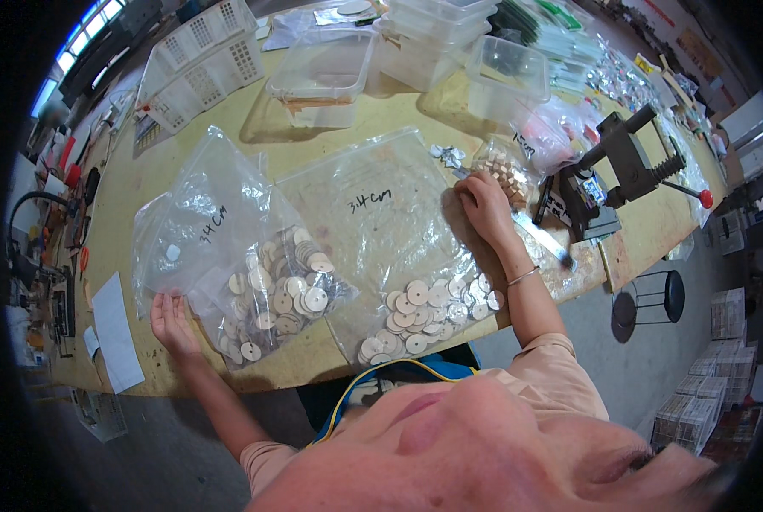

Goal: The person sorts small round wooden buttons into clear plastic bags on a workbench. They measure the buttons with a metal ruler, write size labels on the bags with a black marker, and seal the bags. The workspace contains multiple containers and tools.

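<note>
My left hand (173, 324) is at the lower left corner of a clear plastic bag (177, 230), its fingers closed on the edge of the plastic. Round pale discs (289, 294), each with a small centre hole, fill that bag's lower right part. Beside it lies a second clear bag (373, 230), flat, with more such discs (416, 316) along its near edge. My right hand (486, 207) rests over this second bag's right edge, fingers curled together; what they hold, if anything, is hidden. Small shiny metal pieces (448, 156) and a bag of little wooden blocks (505, 171) are close to its fingertips.
A dark hand press (616, 171) with a red-knobbed lever stands on the right. Clear plastic tubs (326, 77) and a white perforated basket (198, 68) line the back. White paper (117, 333) lies at left. A black stool (673, 296) stands beyond the table's right edge.
</note>
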`<state>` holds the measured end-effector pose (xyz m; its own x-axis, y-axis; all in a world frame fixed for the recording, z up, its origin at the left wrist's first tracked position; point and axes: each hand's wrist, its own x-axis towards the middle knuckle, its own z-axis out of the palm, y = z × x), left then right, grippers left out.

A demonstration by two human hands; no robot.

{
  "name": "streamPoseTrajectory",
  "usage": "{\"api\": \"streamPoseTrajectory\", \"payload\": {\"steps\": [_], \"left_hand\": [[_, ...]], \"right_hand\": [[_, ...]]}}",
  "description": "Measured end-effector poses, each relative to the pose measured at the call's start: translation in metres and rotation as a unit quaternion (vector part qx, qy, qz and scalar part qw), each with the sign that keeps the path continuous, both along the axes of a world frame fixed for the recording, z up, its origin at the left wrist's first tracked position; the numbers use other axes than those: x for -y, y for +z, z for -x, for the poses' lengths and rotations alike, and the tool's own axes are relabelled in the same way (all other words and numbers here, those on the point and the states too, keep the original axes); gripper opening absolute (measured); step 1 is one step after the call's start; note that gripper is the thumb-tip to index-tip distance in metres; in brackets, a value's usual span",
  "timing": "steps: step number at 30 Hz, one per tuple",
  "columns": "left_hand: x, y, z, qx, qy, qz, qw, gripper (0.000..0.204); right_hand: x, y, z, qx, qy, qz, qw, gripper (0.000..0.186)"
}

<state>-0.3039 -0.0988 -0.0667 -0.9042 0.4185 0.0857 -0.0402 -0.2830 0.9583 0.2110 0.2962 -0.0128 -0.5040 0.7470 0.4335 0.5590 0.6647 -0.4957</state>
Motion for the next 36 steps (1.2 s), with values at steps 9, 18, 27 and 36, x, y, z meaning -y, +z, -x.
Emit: {"api": "streamPoseTrajectory", "payload": {"steps": [9, 18, 27, 36], "left_hand": [[0.001, -0.003, 0.004, 0.007, -0.001, -0.001, 1.000, 0.030], [0.002, -0.001, 0.001, -0.005, 0.024, 0.021, 0.999, 0.033], [-0.002, 0.006, -0.009, -0.015, 0.025, 0.018, 0.999, 0.034], [-0.004, 0.007, -0.010, -0.013, 0.014, 0.002, 1.000, 0.030]], "right_hand": [[-0.002, -0.001, -0.001, 0.004, 0.003, -0.005, 1.000, 0.012], [0.000, -0.001, 0.001, 0.005, 0.000, 0.003, 1.000, 0.013], [0.000, 0.001, 0.000, 0.018, -0.003, 0.012, 1.000, 0.014], [-0.002, 0.000, 0.000, 0.022, 0.000, 0.017, 1.000, 0.013]]}}
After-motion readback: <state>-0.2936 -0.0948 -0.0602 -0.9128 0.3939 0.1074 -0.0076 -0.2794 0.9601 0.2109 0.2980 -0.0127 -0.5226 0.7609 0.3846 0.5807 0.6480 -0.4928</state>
